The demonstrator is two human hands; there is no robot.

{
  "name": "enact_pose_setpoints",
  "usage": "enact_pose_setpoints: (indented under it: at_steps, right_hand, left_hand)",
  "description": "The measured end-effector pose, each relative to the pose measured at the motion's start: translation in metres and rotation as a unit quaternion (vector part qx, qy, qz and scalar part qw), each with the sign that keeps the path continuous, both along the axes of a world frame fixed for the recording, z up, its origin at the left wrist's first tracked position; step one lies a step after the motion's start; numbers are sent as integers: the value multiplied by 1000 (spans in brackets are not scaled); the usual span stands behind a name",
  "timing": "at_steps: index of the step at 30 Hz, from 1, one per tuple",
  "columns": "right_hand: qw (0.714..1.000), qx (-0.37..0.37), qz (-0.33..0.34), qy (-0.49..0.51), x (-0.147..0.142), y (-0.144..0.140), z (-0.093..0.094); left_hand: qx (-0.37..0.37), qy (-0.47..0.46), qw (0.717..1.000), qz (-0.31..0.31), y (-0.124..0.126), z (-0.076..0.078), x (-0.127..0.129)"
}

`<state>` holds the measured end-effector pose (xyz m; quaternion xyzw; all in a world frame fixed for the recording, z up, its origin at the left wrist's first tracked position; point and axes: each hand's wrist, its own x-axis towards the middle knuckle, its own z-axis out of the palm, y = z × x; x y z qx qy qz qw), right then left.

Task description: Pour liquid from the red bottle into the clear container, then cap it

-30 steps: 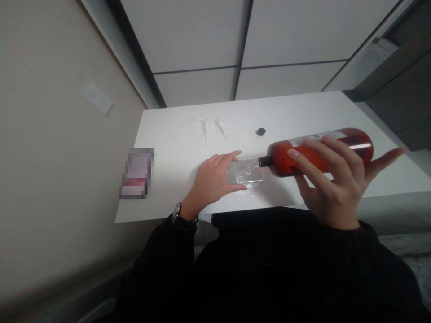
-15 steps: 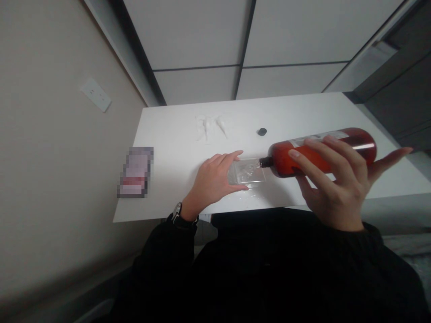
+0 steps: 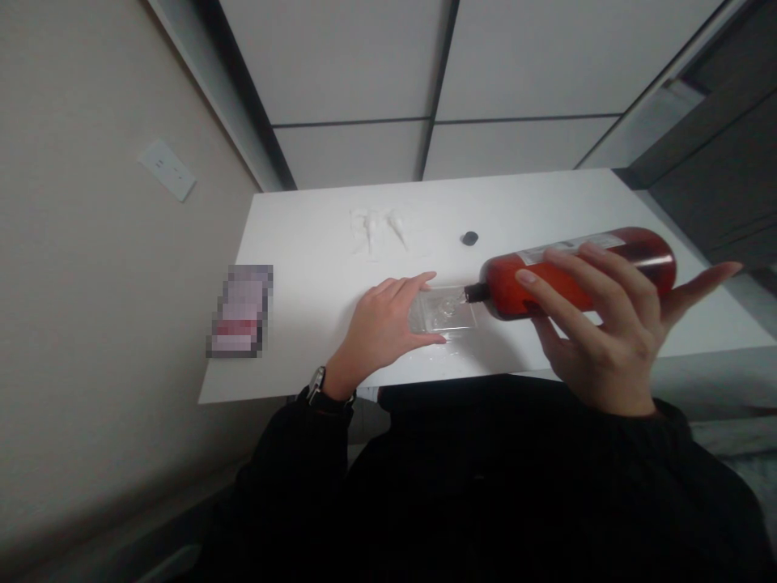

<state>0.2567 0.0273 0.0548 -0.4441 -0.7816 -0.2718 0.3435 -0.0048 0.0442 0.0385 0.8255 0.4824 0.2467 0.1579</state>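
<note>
My right hand [image 3: 598, 328] grips a reddish-brown bottle [image 3: 607, 263], tipped nearly level with its dark neck pointing left. The neck sits at the rim of a small clear container [image 3: 446, 309] standing on the white table [image 3: 316, 267]. My left hand [image 3: 385, 324] wraps around that container's left side, thumb on the near edge and fingers on the far edge. A wristwatch [image 3: 319, 382] shows at my left cuff.
A small black cap [image 3: 469, 238] lies on the table beyond the bottle. Some crumpled clear plastic pieces [image 3: 380, 227] lie at the back middle. A blurred-out object [image 3: 239, 312] sits at the table's left edge. A wall with a socket [image 3: 167, 170] runs along the left.
Almost nothing differs: both hands keep their grips, and the bottle stays tipped at the container. The view shifts very slightly.
</note>
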Motion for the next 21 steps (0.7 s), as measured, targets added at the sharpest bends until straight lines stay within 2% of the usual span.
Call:
enact_pose_setpoints:
  at_steps: [13,21]
  right_hand:
    - [1000,10,7,-18,0,2,5]
    - [1000,-18,-10,-18,1,0,8]
  left_hand:
    - [9,5,1000,0,-1,-2,0]
    - [14,-5,1000,-2,0,-3,0]
